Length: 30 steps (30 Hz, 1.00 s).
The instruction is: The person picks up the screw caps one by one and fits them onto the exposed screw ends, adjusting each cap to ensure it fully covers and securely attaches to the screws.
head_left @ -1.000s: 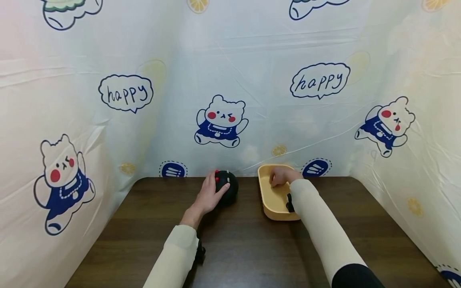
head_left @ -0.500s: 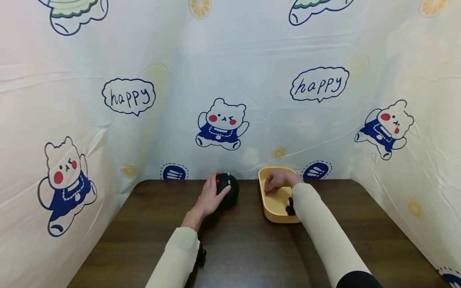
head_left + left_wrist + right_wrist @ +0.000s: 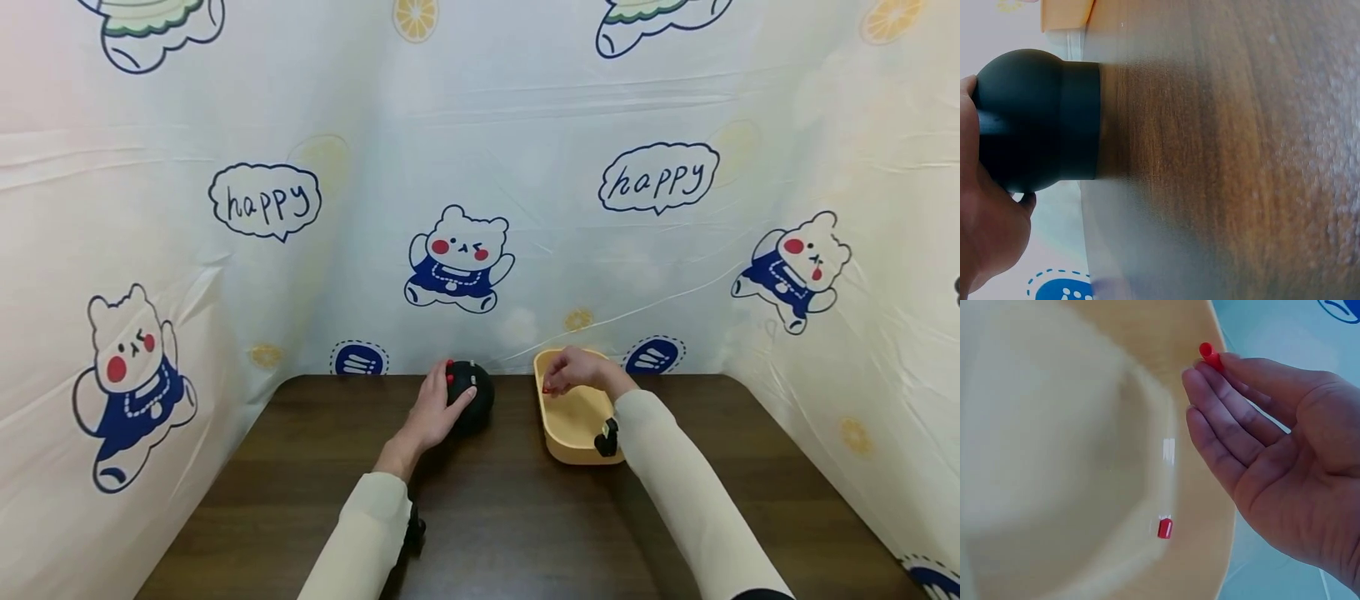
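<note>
My left hand [image 3: 433,408] holds a black ball [image 3: 482,402] on the table, its thumb and fingers spread round the sides. In the left wrist view the ball [image 3: 1029,119] has a short cylindrical base. Small red and whitish pieces sit on its top. Over the left side of a yellow plastic bin [image 3: 576,455], my right hand [image 3: 577,371] pinches a small red tube [image 3: 1211,357] between thumb and fingertip; the tube's hollow end shows. Another small red piece [image 3: 1165,528] lies inside the bin. Near it is a pale bright patch, either a clear piece or glare.
The dark wooden table [image 3: 525,525] ends at a printed curtain [image 3: 465,133] behind the ball and bin. More curtain hangs at both sides. A gap of bare tabletop separates ball and bin.
My right hand has risen from inside the bin and shifted left, with the red tube now visible at its fingertips. My left hand stays on the ball.
</note>
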Each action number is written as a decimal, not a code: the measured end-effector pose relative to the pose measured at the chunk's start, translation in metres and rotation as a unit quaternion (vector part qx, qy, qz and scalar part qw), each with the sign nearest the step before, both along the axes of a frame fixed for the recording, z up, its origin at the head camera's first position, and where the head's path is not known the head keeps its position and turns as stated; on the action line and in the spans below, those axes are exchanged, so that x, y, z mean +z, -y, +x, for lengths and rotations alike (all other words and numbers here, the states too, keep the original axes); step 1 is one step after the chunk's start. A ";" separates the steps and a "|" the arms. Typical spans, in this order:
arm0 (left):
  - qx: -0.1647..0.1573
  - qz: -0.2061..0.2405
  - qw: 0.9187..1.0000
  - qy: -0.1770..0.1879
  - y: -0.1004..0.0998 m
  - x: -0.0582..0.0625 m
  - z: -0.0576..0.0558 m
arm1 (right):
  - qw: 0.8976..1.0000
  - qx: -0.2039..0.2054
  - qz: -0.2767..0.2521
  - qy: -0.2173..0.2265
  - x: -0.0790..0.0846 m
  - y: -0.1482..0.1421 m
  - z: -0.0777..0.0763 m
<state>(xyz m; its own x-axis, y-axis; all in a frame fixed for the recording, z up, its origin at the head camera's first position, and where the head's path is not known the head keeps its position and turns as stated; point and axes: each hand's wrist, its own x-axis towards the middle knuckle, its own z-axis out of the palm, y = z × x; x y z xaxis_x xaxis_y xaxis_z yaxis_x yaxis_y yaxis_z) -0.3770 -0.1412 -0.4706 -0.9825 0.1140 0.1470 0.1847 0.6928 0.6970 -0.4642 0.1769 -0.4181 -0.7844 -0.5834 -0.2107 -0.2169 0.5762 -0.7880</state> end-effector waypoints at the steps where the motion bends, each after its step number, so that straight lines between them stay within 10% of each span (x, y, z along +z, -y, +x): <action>1: 0.000 -0.001 1.000 0.001 0.000 0.000 0.000 | 1.000 -0.001 -0.006 -0.001 -0.001 0.000 0.001; 30: -0.003 0.004 1.000 -0.006 0.001 -0.002 -0.003 | 0.983 -0.065 -0.135 -0.102 0.007 0.032 0.030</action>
<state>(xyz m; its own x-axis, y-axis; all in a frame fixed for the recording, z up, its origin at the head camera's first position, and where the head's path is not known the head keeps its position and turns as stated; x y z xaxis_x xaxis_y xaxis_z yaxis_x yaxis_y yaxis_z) -0.3803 -0.1418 -0.4728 -0.9798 0.1196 0.1601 0.1981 0.6865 0.6996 -0.4337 0.1444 -0.4108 -0.8656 -0.4889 0.1081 -0.3253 0.3851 -0.8636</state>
